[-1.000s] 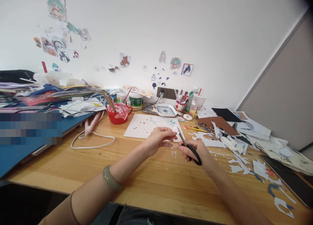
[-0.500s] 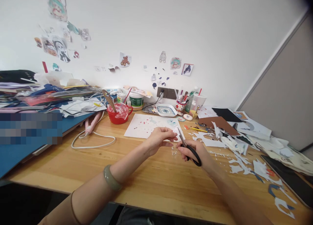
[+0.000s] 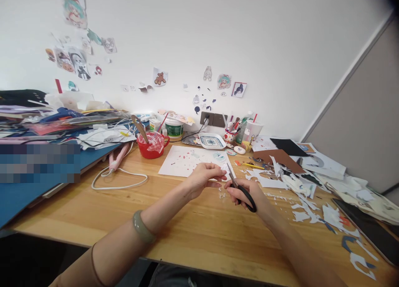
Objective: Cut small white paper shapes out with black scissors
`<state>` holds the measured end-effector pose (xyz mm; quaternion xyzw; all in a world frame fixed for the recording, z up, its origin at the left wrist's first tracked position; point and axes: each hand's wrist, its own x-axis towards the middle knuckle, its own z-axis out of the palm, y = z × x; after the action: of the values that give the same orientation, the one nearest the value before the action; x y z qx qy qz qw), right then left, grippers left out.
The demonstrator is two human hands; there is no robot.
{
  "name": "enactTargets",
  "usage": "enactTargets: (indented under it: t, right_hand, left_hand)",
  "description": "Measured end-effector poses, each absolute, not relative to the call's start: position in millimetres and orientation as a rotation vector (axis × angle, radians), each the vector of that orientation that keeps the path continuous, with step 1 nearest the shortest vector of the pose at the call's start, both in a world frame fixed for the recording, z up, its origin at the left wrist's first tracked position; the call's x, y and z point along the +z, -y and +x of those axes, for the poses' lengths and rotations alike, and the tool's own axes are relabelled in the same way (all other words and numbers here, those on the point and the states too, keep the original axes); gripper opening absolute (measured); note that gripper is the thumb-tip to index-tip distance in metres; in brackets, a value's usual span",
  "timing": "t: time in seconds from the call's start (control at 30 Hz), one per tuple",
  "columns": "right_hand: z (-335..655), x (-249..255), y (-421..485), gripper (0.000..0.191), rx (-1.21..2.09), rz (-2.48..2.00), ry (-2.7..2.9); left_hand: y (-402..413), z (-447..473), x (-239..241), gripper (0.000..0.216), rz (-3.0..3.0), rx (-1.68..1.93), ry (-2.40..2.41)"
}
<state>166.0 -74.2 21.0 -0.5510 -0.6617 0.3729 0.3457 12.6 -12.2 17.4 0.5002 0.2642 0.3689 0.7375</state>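
Observation:
Black-handled scissors (image 3: pixel 245 195) are gripped in my right hand (image 3: pixel 249 191), their blades pointing up and away. My left hand (image 3: pixel 204 178) pinches a small piece of white paper (image 3: pixel 224 167) between thumb and fingers, right beside the blades. Whether the blades touch the paper I cannot tell. Tiny paper trimmings (image 3: pixel 222 193) lie on the wooden table (image 3: pixel 187 224) below and between my hands. Behind my left hand rests a white sheet (image 3: pixel 174 162) dotted with small coloured cutouts.
A red cup (image 3: pixel 151 147) with plastic inside stands at the left behind a white cable (image 3: pixel 124 187). At the back are a patterned tray (image 3: pixel 212 141) and a pen holder (image 3: pixel 230 135). Paper scraps (image 3: pixel 301 214) and a dark tablet-like slab (image 3: pixel 368 228) lie on the right.
My hands, the scissors and the paper stay almost in the same place. The view has shifted very slightly.

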Motion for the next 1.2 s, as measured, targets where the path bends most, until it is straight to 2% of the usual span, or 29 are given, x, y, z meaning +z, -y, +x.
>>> enactTargets:
  t: [1.2]
  right_hand:
    - [166.9, 26.3, 76.8, 0.023, 0.953, -1.382, 1.764]
  left_hand:
    - [9.9, 11.4, 17.9, 0.022, 1.067, 0.825, -0.601]
